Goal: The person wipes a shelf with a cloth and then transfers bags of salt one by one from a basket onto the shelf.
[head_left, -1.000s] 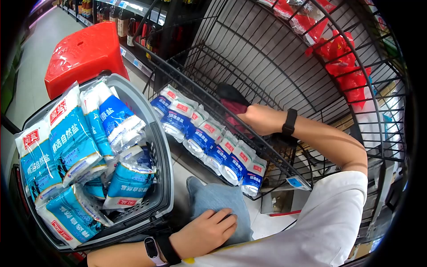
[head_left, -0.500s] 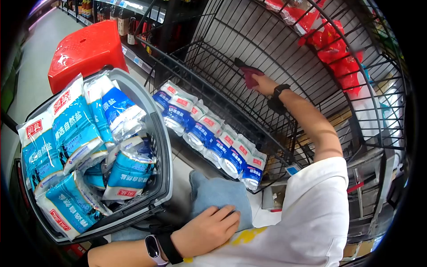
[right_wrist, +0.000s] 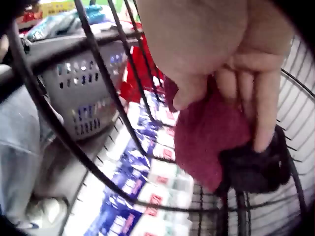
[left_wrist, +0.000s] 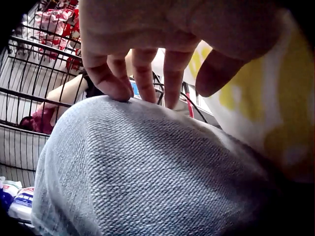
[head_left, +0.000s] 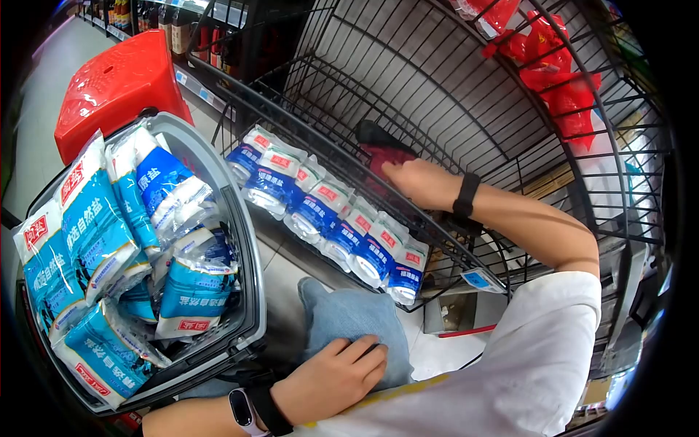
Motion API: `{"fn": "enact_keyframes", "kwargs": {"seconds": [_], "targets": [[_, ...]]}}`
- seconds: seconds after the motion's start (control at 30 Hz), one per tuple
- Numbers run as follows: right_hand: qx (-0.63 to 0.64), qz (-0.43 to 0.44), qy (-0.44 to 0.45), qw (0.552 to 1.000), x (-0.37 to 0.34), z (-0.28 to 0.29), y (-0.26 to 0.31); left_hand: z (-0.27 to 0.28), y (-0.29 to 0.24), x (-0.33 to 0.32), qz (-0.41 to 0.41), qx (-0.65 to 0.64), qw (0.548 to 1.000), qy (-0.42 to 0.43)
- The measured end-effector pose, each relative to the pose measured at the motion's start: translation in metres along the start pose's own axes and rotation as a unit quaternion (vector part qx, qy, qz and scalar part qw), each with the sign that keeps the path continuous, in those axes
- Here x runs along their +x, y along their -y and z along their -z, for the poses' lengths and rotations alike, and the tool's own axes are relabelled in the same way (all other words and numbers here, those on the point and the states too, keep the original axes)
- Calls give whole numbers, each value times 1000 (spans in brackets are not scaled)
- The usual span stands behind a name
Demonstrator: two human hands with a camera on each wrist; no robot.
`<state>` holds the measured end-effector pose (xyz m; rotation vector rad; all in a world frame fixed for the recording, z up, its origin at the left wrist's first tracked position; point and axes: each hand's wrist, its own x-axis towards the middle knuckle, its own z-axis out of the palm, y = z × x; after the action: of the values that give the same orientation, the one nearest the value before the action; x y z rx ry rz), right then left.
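My right hand (head_left: 426, 183) reaches inside a black wire rack and holds a maroon cloth (right_wrist: 211, 132) with a black part (right_wrist: 258, 167). In the right wrist view the cloth sits between thumb and fingers, low over the wire floor. In the head view the rack's front bars cross in front of it. My left hand (head_left: 331, 379) rests on a knee in light blue denim (left_wrist: 142, 167), its fingers loosely bent and holding nothing. Just outside the rack's front stands a row of blue-and-white salt bags (head_left: 313, 213).
A grey shopping basket (head_left: 251, 291) full of teal and blue salt bags (head_left: 95, 218) stands at the left. Behind it is a red plastic stool (head_left: 116, 91). Red packages (head_left: 550, 54) hang beyond the rack's far wires. Bottles (head_left: 178, 33) line a shelf at the back.
My right hand went deeper into the rack with the cloth, then came back toward the front bars. The left hand has stayed on the knee.
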<state>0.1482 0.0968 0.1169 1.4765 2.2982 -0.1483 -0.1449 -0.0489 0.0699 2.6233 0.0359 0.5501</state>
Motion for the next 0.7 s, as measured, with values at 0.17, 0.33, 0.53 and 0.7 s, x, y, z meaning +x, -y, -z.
{"fn": "enact_keyframes", "kwargs": {"seconds": [0.17, 0.33, 0.53, 0.7], "targets": [[-39, -106, -54, 992, 29, -30, -109, 2, -3, 0, 5, -7, 1000, 12], [24, -209, -7, 978, 45, -12, -133, 2, -6, -3, 11, 4, 1000, 9], [46, -115, 21, 992, 17, 9, -83, 4, -9, -5, 20, 9, 1000, -5], [84, 40, 147, 985, -16, 32, 3, 3, -4, -5, 19, 5, 1000, -9]]}}
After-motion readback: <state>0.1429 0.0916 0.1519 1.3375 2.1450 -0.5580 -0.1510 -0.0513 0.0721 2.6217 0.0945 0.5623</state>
